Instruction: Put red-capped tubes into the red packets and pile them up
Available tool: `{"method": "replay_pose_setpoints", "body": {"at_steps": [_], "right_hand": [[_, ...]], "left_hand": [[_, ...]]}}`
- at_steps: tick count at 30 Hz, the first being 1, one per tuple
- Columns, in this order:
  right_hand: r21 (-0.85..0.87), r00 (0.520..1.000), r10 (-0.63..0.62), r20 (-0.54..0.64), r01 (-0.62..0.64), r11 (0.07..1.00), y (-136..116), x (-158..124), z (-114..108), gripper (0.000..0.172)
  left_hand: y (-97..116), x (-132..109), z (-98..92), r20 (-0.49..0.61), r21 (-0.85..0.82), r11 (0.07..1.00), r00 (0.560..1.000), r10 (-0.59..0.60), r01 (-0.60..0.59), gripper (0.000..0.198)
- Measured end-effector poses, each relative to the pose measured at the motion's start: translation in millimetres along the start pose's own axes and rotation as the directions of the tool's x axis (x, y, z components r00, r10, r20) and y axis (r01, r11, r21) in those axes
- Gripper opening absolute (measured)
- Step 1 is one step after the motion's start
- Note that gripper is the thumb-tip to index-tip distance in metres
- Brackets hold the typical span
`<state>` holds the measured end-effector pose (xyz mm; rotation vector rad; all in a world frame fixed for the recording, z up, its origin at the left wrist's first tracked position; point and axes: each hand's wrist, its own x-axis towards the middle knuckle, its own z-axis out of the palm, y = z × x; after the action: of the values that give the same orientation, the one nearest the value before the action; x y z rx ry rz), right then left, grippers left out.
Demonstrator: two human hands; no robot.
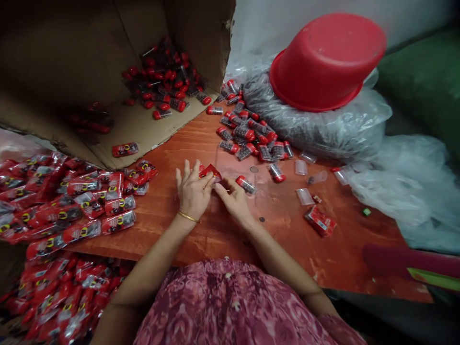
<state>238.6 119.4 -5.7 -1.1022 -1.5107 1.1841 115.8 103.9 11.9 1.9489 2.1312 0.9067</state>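
Above the table's [287,235] near middle, the left hand [192,191], fingers half spread, and the right hand [233,199], fingers curled, pinch a red packet [210,171] by fingertips alone, so it could probably slip toward the red-capped vials [247,134] beyond.

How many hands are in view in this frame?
2. The left hand and right hand, both the person's own, meet mid-table at a red packet; no other person's hand shows.
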Motion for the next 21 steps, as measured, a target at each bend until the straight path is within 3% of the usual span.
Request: {"method": "replay_pose_setpoints", "body": {"at_steps": [3, 5, 7, 9, 10, 12, 17, 19, 21], "right_hand": [[0.147, 0.998, 0.055, -0.026, -0.051, 0.988, -1, 6, 6, 0.025], [0.122, 0.995, 0.056, -0.077, -0.047, 0.991, 1, 7, 2, 0.028], [0.073, 0.990, 0.032, -0.136, -0.022, 0.997, 2, 4, -3, 0.032], [0.006, 0.986, -0.025, -0.167, 0.026, 1.000, 3, -2, -5, 0.035], [-0.027, 0.985, -0.053, -0.162, 0.049, 0.998, 3, -5, -4, 0.036], [-0.080, 0.989, -0.083, -0.124, 0.074, 0.994, 4, -10, 1, 0.034], [-0.142, 0.996, -0.078, -0.047, 0.071, 0.987, 4, -15, 1, 0.030], [-0.180, 0.995, -0.086, -0.049, 0.076, 0.981, 5, -13, -15, 0.029], [-0.325, 0.991, -0.106, -0.085, 0.073, 0.943, 9, -11, -40, 0.031]], "left_hand": [[8, -6, -4.8, -0.056, -0.203, 0.978, 0.996, -0.070, 0.057, 0.028], [11, -10, -5.5, 0.010, -0.455, 0.866, 0.974, -0.226, 0.206, 0.033], [14, -14, -5.0, 0.236, -0.695, 0.595, 0.910, -0.341, 0.403, 0.036], [19, -17, -4.4, 0.465, -0.781, 0.274, 0.815, -0.346, 0.562, 0.041], [22, -19, -4.1, 0.528, -0.785, 0.150, 0.775, -0.347, 0.602, 0.042], [28, -20, -3.5, 0.567, -0.789, -0.003, 0.726, -0.390, 0.614, 0.041], [29, -17, -2.8, 0.569, -0.801, -0.124, 0.680, -0.463, 0.586, 0.040], [24, -15, -3.4, 0.593, -0.784, -0.147, 0.656, -0.467, 0.603, 0.040], [19, -13, -4.1, 0.610, -0.768, -0.161, 0.631, -0.480, 0.620, 0.040]]}}
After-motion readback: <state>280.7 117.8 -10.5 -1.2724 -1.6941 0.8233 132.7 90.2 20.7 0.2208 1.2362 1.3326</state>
